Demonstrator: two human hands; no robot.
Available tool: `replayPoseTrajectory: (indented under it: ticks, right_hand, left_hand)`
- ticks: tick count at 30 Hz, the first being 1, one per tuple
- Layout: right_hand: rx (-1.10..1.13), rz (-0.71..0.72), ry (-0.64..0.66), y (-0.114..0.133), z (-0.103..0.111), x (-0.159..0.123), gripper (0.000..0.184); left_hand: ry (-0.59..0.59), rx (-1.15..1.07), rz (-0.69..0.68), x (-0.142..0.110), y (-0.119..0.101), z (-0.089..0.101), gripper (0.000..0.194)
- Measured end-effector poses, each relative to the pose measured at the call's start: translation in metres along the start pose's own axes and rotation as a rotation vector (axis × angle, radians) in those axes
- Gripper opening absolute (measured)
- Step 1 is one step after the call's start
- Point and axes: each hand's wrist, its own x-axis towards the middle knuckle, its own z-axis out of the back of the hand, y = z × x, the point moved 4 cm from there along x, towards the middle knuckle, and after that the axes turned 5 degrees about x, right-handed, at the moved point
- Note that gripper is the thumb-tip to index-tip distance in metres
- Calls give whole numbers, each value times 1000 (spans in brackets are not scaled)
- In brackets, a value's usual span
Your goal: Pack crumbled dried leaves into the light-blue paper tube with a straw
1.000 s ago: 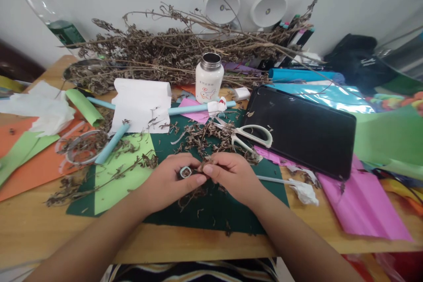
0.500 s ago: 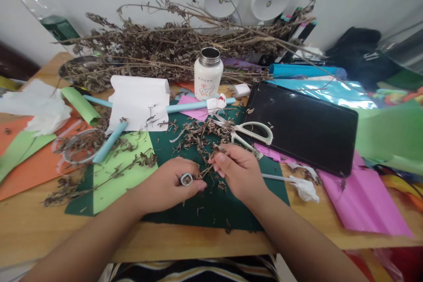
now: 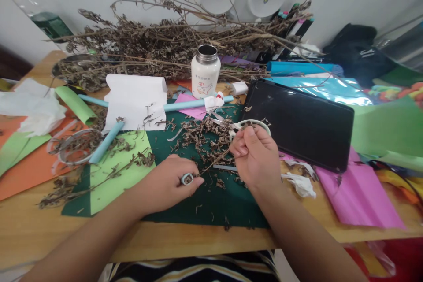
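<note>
My left hand (image 3: 173, 178) is closed around a light blue paper tube (image 3: 187, 179), its near end showing brown leaf bits inside. From between its fingers a thin dried plant stem (image 3: 213, 162) runs up to the right. My right hand (image 3: 256, 154) is closed in a pinch at the stem's other end, with a bit of dried leaf at its fingertips. Crumbled dry leaves (image 3: 201, 134) lie beyond my hands on the dark green sheet (image 3: 185, 209). White-handled scissors (image 3: 235, 127) rest among them, partly hidden behind my right hand.
A white open bottle (image 3: 205, 75) stands before a heap of dried branches (image 3: 148, 44). A black tablet (image 3: 304, 123) lies to the right. On the left are another blue tube (image 3: 107, 141), a leaf-filled bowl (image 3: 79, 146) and a dried sprig (image 3: 109, 177). Crumpled tissue (image 3: 300, 184) lies beside my right wrist.
My right hand has moved right and away from me, drawing apart from my left hand and stretching the stem between them. My left hand stays in place with the tube.
</note>
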Motion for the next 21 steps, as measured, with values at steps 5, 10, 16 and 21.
replayPoseTrajectory:
  ticks: [5, 10, 16, 21]
  right_hand:
    - [34, 82, -71, 3, 4, 6, 24]
    - [45, 98, -199, 22, 25, 24, 24]
    - [-35, 262, -261, 58, 43, 39, 22]
    - [-264, 421, -176, 63, 18, 55, 11]
  left_hand:
    - [32, 74, -12, 2, -3, -3, 25]
    - [53, 163, -20, 2, -3, -11, 23]
    - [-12, 204, -8, -1, 4, -5, 23]
    - [-49, 134, -29, -5, 6, 0, 16]
